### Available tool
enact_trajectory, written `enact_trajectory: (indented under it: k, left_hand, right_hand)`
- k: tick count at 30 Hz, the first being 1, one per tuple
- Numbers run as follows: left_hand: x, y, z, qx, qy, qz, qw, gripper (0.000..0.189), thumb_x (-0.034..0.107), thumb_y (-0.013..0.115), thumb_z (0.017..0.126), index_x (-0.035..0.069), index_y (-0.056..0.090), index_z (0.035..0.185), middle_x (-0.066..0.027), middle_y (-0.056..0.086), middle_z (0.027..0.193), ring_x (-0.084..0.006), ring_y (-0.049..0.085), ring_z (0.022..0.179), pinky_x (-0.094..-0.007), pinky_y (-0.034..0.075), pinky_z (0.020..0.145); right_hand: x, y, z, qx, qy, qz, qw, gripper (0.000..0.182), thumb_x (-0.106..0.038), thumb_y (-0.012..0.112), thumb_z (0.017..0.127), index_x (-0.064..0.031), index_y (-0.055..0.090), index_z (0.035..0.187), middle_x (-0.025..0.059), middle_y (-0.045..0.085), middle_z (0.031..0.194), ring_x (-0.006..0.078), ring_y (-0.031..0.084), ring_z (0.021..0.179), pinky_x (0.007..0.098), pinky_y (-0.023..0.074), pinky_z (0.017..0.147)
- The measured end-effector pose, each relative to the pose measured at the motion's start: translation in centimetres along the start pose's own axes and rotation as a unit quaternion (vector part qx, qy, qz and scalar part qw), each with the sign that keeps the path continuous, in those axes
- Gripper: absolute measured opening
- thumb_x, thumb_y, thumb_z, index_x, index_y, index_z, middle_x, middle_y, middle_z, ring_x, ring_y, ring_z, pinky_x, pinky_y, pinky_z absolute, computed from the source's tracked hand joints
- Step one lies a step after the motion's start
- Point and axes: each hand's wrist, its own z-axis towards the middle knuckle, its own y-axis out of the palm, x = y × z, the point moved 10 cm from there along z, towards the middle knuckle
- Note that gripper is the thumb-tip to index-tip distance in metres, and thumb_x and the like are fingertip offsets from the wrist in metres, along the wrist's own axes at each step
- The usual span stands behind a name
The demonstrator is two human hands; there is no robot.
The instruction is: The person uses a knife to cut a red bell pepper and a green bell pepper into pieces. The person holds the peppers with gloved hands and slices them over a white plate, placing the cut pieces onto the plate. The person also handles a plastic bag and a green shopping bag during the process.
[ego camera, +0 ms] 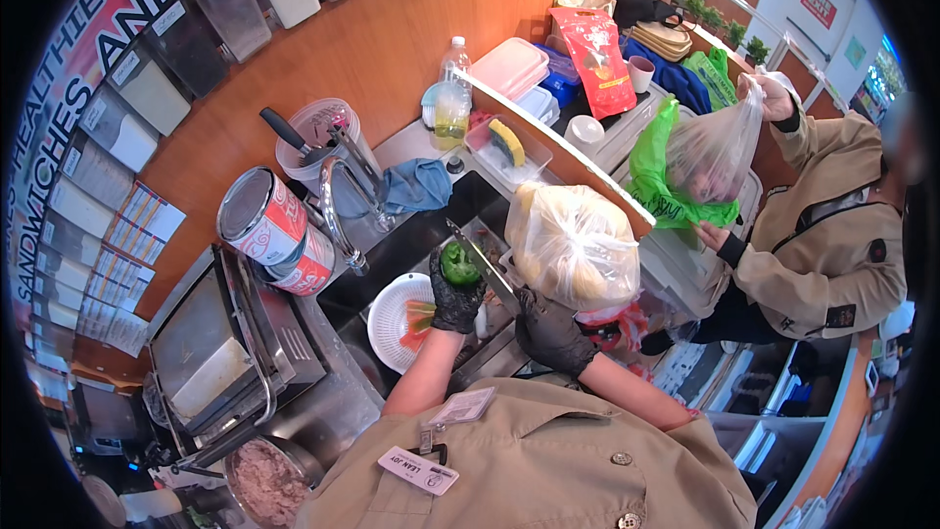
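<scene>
My left hand [457,301], in a black glove, holds a green bell pepper [460,263] over the dark sink. My right hand [552,332], gloved too, grips the handle of a knife [485,270], whose blade slants up and left along the pepper's right side. Whether the blade touches the pepper I cannot tell. Beside my left wrist, a white plastic colander [382,321] holds orange and green pieces. Just above my right hand sits a tied clear plastic bag [576,242] with pale yellowish contents.
A curved metal faucet [327,198] and a blue cloth [417,186] lie beyond the sink. Stacked cans [262,217] and a metal press grill [213,353] stand left, a bowl of pinkish food [268,481] lower left. At right, behind a low partition [558,147], a person [830,235] handles plastic bags.
</scene>
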Motion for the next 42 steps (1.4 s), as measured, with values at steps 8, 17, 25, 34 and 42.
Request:
enact_trajectory:
  k: [8, 17, 25, 34, 42]
  left_hand:
    - [-0.9, 2.7, -0.4, -0.072, -0.069, 0.029, 0.995, 0.035, 0.037, 0.042, 0.087, 0.006, 0.055, 0.094, -0.0107, 0.057, 0.097, -0.0275, 0.055, 0.093, -0.0428, 0.043, 0.087]
    - [-2.6, 2.8, 0.5, -0.043, -0.028, 0.019, 0.998, 0.039, 0.041, 0.047, 0.086, 0.005, 0.055, 0.099, -0.0099, 0.060, 0.092, -0.0243, 0.058, 0.084, -0.0368, 0.049, 0.077]
    - [-4.2, 4.3, 0.4, -0.168, -0.071, 0.033, 0.983, 0.054, 0.056, 0.046, 0.082, 0.008, 0.052, 0.105, -0.0097, 0.058, 0.095, -0.0263, 0.056, 0.090, -0.0397, 0.050, 0.075]
    - [-1.7, 7.6, -3.4, -0.034, -0.056, 0.109, 0.992, 0.043, 0.039, 0.048, 0.085, 0.004, 0.050, 0.110, -0.0125, 0.055, 0.105, -0.0287, 0.055, 0.096, -0.0430, 0.043, 0.089]
    - [-0.7, 10.9, -3.3, -0.173, 0.022, 0.184, 0.967, 0.045, 0.030, 0.050, 0.082, 0.003, 0.045, 0.117, -0.0160, 0.053, 0.107, -0.0295, 0.053, 0.100, -0.0404, 0.043, 0.089]
  right_hand:
    - [-0.5, -0.4, 0.1, -0.029, -0.008, -0.089, 0.996, 0.042, -0.010, 0.048, 0.077, 0.0037, 0.041, 0.116, 0.0243, 0.052, 0.097, 0.0347, 0.058, 0.070, 0.0417, 0.0473, 0.058]
    - [0.4, 0.4, 0.3, -0.067, 0.041, -0.130, 0.988, 0.035, -0.012, 0.043, 0.083, 0.0039, 0.041, 0.113, 0.0248, 0.053, 0.092, 0.0337, 0.059, 0.060, 0.0438, 0.0472, 0.050]
    - [1.6, 0.9, 1.3, -0.005, 0.042, -0.086, 0.995, 0.028, -0.014, 0.039, 0.086, -0.0012, 0.046, 0.110, 0.0210, 0.056, 0.076, 0.0333, 0.057, 0.054, 0.0447, 0.0420, 0.043]
    - [1.0, -2.5, 1.9, -0.035, 0.055, 0.176, 0.982, 0.029, -0.020, 0.047, 0.086, 0.0027, 0.049, 0.103, 0.0255, 0.057, 0.080, 0.0392, 0.056, 0.074, 0.0425, 0.0435, 0.068]
    - [-0.6, -2.1, 3.2, -0.130, 0.072, 0.160, 0.976, 0.037, -0.026, 0.045, 0.090, 0.0037, 0.047, 0.112, 0.0242, 0.058, 0.086, 0.0314, 0.057, 0.078, 0.0391, 0.0425, 0.073]
